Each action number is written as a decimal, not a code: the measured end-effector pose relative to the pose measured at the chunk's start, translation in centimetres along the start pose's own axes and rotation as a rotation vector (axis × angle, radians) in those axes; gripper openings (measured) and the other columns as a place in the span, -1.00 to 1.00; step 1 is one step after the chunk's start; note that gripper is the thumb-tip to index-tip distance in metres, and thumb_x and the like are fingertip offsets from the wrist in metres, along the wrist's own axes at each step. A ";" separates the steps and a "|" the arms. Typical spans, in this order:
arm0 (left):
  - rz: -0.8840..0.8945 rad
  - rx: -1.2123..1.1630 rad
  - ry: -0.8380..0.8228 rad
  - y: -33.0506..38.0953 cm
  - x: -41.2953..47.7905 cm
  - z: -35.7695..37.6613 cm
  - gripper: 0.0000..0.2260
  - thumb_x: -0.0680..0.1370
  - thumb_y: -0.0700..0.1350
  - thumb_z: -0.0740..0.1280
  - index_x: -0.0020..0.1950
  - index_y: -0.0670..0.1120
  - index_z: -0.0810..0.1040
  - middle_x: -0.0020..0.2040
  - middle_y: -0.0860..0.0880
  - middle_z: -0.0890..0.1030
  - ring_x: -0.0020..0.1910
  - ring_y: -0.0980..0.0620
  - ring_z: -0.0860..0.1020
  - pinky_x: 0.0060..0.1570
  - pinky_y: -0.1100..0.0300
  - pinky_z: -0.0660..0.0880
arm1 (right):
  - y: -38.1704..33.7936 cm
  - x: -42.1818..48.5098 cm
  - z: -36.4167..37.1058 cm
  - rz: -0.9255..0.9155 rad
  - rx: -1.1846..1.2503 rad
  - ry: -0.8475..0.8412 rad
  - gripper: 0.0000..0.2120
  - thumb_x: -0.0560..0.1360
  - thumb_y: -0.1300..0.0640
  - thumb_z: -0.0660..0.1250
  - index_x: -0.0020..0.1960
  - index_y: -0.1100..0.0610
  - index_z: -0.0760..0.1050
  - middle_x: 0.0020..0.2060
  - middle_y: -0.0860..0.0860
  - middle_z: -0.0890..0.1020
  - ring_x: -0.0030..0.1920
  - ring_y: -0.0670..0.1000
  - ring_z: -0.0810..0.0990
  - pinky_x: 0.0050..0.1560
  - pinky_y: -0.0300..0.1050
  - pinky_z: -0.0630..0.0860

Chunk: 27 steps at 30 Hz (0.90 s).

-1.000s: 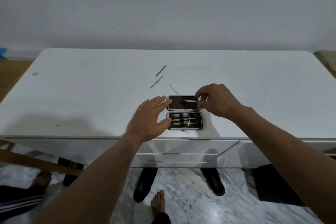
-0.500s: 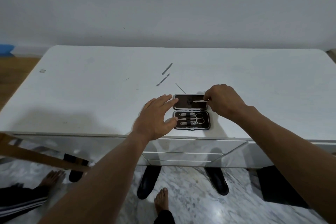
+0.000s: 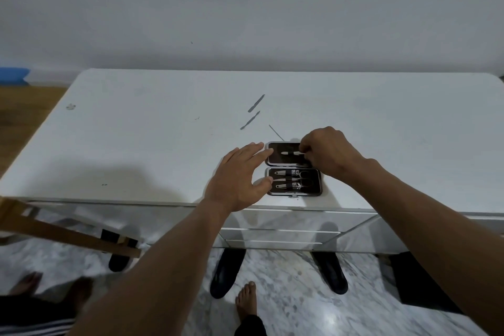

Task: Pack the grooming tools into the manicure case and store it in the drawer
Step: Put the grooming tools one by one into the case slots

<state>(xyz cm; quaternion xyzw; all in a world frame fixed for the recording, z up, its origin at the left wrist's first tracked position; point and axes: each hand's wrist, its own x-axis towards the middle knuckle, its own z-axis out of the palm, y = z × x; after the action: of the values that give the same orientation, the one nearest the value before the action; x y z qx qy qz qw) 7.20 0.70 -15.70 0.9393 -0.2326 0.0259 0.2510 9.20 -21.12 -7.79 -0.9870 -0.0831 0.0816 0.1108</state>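
A: Where is the manicure case (image 3: 294, 168) found?
B: Open, at the near edge of the white dresser (image 3: 136, 144); a slim tool (image 3: 291, 153) is pinched over its far half by the right hand (image 3: 326, 151).
A: And beside the case?
B: The left hand (image 3: 240, 177), spread and holding nothing, is pressed to its left edge. Beyond the case, three loose tools (image 3: 255, 103) are seen.

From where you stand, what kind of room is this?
Probably a bedroom or dressing area at home. A white dresser with drawers stands against a plain wall, an open manicure case lies on it, and bare feet rest on the marble floor.
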 end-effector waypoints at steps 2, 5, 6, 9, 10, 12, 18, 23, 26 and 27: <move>-0.001 -0.004 0.001 0.0 0.0 0.0 -0.42 0.47 0.20 0.16 0.49 0.10 0.29 0.51 0.08 0.30 0.51 0.17 0.14 0.49 0.13 0.01 | 0.0 0.1 0.3 0.009 0.020 -0.003 -0.77 0.45 0.31 0.28 0.00 0.14 0.65 -0.07 0.16 0.69 -0.02 0.21 0.59 -0.04 -0.03 0.52; -0.001 -0.004 0.005 -0.1 0.0 0.0 -0.43 0.48 0.19 0.17 0.49 0.10 0.29 0.50 0.08 0.30 0.51 0.17 0.14 0.48 0.14 0.02 | 0.2 0.3 0.6 0.021 0.055 -0.002 -0.80 0.46 0.25 0.32 0.02 0.09 0.65 -0.04 0.15 0.69 -0.01 0.21 0.61 -0.02 -0.05 0.54; -0.002 -0.001 0.007 -0.1 0.0 0.0 -0.43 0.48 0.18 0.18 0.49 0.10 0.30 0.50 0.08 0.31 0.50 0.16 0.15 0.48 0.14 0.02 | 0.2 0.4 0.7 0.024 0.072 0.004 -0.81 0.46 0.23 0.34 0.03 0.07 0.65 -0.04 0.14 0.69 -0.01 0.20 0.61 -0.02 -0.06 0.53; 0.003 0.013 0.006 0.0 -0.1 0.0 -0.44 0.49 0.17 0.20 0.49 0.10 0.29 0.50 0.08 0.31 0.50 0.15 0.16 0.47 0.14 0.03 | 0.2 0.7 0.9 0.032 0.117 0.003 -0.81 0.46 0.22 0.36 0.03 0.08 0.65 -0.03 0.13 0.70 0.00 0.18 0.62 -0.06 -0.14 0.45; 0.005 0.015 0.007 0.0 0.0 0.0 -0.44 0.49 0.17 0.20 0.49 0.10 0.29 0.50 0.08 0.31 0.50 0.15 0.16 0.47 0.14 0.03 | 0.2 0.8 1.0 0.036 0.131 0.000 -0.81 0.46 0.23 0.35 0.03 0.08 0.65 -0.04 0.13 0.70 -0.01 0.17 0.61 -0.08 -0.16 0.42; 0.006 0.018 0.006 0.1 0.0 -0.1 -0.44 0.48 0.17 0.19 0.49 0.09 0.29 0.50 0.08 0.31 0.50 0.14 0.17 0.46 0.16 0.02 | 0.1 0.9 1.2 0.045 0.155 -0.002 -0.80 0.46 0.24 0.33 0.02 0.08 0.65 -0.05 0.14 0.69 -0.03 0.17 0.61 -0.11 -0.18 0.39; 0.007 0.015 0.010 0.2 0.0 -0.2 -0.44 0.48 0.16 0.19 0.48 0.08 0.31 0.50 0.06 0.32 0.50 0.12 0.18 0.45 0.15 0.02 | -0.1 1.0 1.4 0.040 0.157 0.025 -0.82 0.44 0.21 0.34 -0.01 0.06 0.65 -0.07 0.12 0.70 -0.06 0.16 0.62 -0.10 -0.12 0.46; 0.006 0.017 0.011 0.2 0.0 -0.2 -0.44 0.49 0.14 0.23 0.48 0.08 0.30 0.50 0.06 0.32 0.50 0.13 0.17 0.46 0.15 0.02 | -0.1 1.3 1.5 0.048 0.180 0.007 -0.82 0.44 0.23 0.34 -0.01 0.06 0.65 -0.08 0.12 0.69 -0.07 0.15 0.61 -0.12 -0.16 0.44; 0.003 0.014 0.010 0.2 0.0 -0.3 -0.44 0.48 0.15 0.22 0.48 0.08 0.31 0.49 0.07 0.32 0.50 0.13 0.18 0.46 0.16 0.02 | -0.1 1.4 1.6 0.048 0.173 0.001 -0.81 0.43 0.24 0.35 -0.01 0.06 0.64 -0.08 0.12 0.69 -0.07 0.15 0.61 -0.11 -0.14 0.46; 0.002 0.011 0.013 0.2 0.0 -0.3 -0.44 0.48 0.15 0.22 0.48 0.08 0.31 0.49 0.07 0.33 0.50 0.14 0.18 0.46 0.16 0.02 | -0.1 1.4 1.6 0.048 0.171 -0.001 -0.81 0.43 0.24 0.35 -0.01 0.06 0.64 -0.07 0.12 0.69 -0.06 0.15 0.61 -0.09 -0.12 0.48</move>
<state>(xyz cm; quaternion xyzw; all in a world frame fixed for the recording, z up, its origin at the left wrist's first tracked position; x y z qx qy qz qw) 7.09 0.66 -15.38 0.9403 -0.2317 0.0335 0.2472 10.32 -20.46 -9.49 -0.9756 -0.0523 0.0914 0.1926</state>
